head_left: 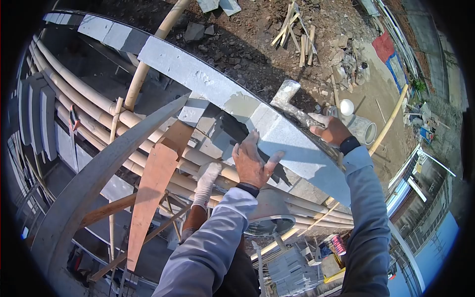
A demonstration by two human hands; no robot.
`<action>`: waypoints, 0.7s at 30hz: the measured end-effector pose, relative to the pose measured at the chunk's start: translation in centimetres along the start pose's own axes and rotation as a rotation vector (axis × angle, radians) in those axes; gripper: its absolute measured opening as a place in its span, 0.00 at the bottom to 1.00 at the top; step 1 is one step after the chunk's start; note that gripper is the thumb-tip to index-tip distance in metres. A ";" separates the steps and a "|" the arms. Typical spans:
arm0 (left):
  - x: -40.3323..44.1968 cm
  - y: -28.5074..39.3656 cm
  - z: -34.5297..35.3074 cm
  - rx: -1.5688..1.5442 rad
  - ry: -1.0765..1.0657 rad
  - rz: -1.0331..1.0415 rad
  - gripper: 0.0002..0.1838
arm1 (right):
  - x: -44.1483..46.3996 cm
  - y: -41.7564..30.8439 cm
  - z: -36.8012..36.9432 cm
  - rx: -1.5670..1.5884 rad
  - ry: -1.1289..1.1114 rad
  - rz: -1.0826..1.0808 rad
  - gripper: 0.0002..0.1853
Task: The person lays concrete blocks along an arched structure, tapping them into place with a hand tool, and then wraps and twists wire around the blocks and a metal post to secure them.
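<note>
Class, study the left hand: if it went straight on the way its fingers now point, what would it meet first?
The left hand would most likely meet the curved row of grey blocks just ahead; it may already touch it, as depth is unclear here.

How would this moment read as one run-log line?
left hand: spread at grey block | right hand: gripping hammer-like tool | nearby: bamboo poles

Wood strips (303,52) on soil (242,44); red sheet (383,47) beside blue sheet (395,72).
</note>
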State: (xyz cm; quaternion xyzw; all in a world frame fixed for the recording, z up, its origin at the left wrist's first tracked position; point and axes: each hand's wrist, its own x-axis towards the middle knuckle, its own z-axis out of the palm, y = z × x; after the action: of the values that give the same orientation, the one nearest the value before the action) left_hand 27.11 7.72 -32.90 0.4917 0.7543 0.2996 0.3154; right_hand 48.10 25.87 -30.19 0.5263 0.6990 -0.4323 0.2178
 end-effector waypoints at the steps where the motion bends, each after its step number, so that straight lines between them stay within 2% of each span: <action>1: -0.1 0.0 -0.1 0.000 -0.002 -0.007 0.43 | -0.4 -1.0 -0.7 0.009 0.015 0.059 0.28; 5: -0.1 -0.1 0.1 0.013 0.007 -0.006 0.43 | -0.2 0.3 -0.7 0.097 0.206 0.235 0.27; 8: 0.0 -0.3 -0.1 0.016 0.013 0.003 0.44 | -0.6 1.0 0.1 0.102 0.226 0.271 0.25; 9: 0.0 -0.3 0.0 0.014 0.013 0.004 0.44 | -1.2 0.0 -0.3 -0.015 0.151 0.143 0.24; 10: 0.0 -0.3 0.1 0.009 0.013 0.005 0.44 | -1.3 -0.4 -0.5 -0.011 0.088 0.109 0.25; 12: -0.1 -0.4 0.2 -0.020 0.003 -0.015 0.44 | -1.7 -0.9 -0.5 0.003 -0.040 0.054 0.29; 13: -0.1 -0.4 0.3 -0.037 -0.003 -0.025 0.44 | -1.9 -1.0 -0.4 -0.082 -0.022 0.115 0.29; 16: 0.0 -0.3 0.1 0.008 -0.006 -0.011 0.44 | -3.1 -1.8 0.4 -0.132 0.158 0.136 0.28; 19: 0.1 -0.6 0.2 -0.012 0.006 0.022 0.44 | -4.5 -0.2 1.9 -0.034 0.353 0.225 0.19; 21: 0.0 -0.7 0.3 0.002 0.005 0.037 0.43 | -8.0 -2.5 1.8 0.122 0.529 0.172 0.15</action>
State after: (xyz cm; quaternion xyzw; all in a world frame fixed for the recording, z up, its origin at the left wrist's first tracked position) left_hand 26.99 7.51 -33.62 0.5052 0.7461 0.3058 0.3075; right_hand 48.31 19.79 -24.10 0.6903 0.6572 -0.3010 0.0317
